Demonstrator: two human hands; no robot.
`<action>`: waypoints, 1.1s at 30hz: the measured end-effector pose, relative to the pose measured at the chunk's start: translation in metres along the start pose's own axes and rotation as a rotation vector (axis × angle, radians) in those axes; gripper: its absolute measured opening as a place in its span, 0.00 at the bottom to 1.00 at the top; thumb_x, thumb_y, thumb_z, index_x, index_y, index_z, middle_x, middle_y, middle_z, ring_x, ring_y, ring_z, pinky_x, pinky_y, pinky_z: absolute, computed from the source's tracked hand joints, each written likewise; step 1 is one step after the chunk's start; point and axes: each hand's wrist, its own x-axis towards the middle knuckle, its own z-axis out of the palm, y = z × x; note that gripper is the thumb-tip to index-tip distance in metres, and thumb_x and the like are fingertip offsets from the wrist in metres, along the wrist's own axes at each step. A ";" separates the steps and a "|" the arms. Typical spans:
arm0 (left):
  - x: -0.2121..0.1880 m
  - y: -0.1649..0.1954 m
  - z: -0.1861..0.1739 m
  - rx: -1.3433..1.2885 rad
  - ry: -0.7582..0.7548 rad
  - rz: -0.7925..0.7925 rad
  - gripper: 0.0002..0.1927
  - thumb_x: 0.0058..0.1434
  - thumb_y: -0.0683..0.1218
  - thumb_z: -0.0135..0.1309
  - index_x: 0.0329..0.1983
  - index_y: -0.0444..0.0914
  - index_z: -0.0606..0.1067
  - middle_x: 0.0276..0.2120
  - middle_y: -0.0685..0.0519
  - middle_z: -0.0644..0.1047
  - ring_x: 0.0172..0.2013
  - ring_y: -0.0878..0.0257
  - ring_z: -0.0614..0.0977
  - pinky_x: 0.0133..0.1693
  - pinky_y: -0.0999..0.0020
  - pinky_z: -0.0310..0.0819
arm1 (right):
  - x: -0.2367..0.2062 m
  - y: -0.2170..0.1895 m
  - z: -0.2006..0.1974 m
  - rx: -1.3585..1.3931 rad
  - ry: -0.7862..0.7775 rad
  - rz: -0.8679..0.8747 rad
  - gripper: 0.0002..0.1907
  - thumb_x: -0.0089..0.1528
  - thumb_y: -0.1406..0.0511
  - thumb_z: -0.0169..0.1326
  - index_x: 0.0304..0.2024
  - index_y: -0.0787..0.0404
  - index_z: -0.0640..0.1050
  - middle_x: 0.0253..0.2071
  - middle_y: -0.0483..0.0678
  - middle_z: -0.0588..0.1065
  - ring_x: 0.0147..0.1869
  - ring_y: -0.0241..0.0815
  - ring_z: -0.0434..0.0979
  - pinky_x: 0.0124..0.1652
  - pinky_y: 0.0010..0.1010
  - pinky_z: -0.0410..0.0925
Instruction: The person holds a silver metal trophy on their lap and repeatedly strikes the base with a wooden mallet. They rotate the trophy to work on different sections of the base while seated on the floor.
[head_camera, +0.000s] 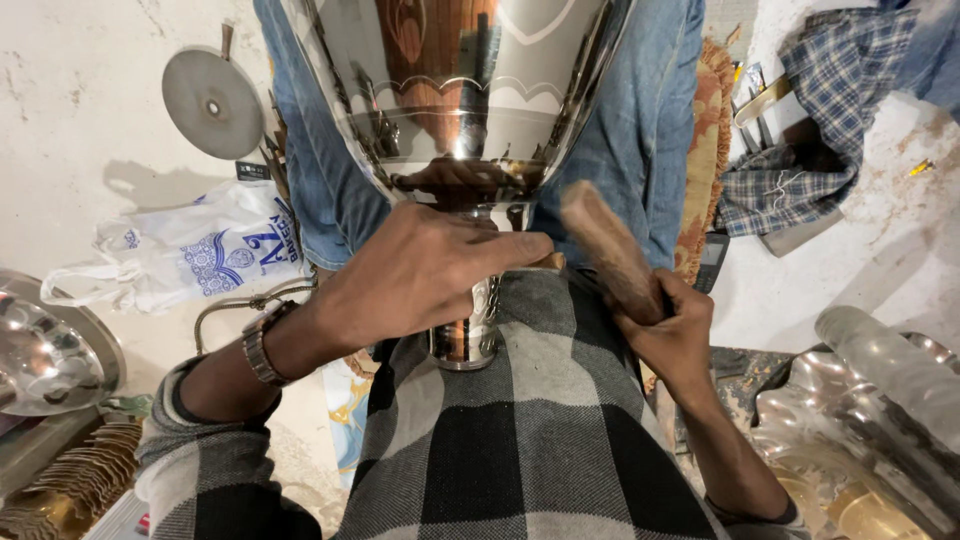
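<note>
There is just one view. The camera sits on the person's head and looks almost straight down into the lap. It is very close, so the arms come in from the bottom edge and fill much of the picture. The left hand (425, 270) sits near the middle, and the right hand (672, 330) is at about 3 o'clock from it. A big shiny metal cup (460, 90) fills the top middle, at 12 o'clock, and its rim is cut off by the top edge. The pale floor (80, 110) shows at 10 o'clock and again at 2 o'clock. The wide lens bends the edges a little. No second view shares the scene.
</note>
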 end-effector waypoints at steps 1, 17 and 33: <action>0.001 0.000 -0.002 0.007 0.058 0.039 0.33 0.52 0.31 0.54 0.63 0.43 0.73 0.42 0.40 0.84 0.15 0.69 0.72 0.16 0.76 0.67 | -0.002 0.002 -0.002 0.033 0.016 0.002 0.11 0.54 0.70 0.68 0.36 0.68 0.79 0.30 0.48 0.78 0.30 0.36 0.78 0.32 0.25 0.72; -0.001 0.002 -0.002 -0.055 0.039 -0.035 0.33 0.49 0.34 0.59 0.62 0.42 0.75 0.39 0.44 0.85 0.15 0.66 0.75 0.15 0.72 0.69 | 0.015 0.005 -0.010 0.227 -0.031 -0.237 0.07 0.59 0.71 0.64 0.37 0.64 0.77 0.31 0.47 0.78 0.30 0.34 0.81 0.28 0.25 0.76; -0.027 0.020 0.013 -0.181 0.366 -0.251 0.36 0.46 0.33 0.56 0.63 0.37 0.72 0.40 0.45 0.84 0.30 0.62 0.86 0.30 0.66 0.83 | 0.082 -0.084 -0.048 0.193 -0.392 -0.167 0.16 0.50 0.72 0.54 0.41 0.66 0.79 0.23 0.44 0.78 0.20 0.32 0.78 0.21 0.22 0.70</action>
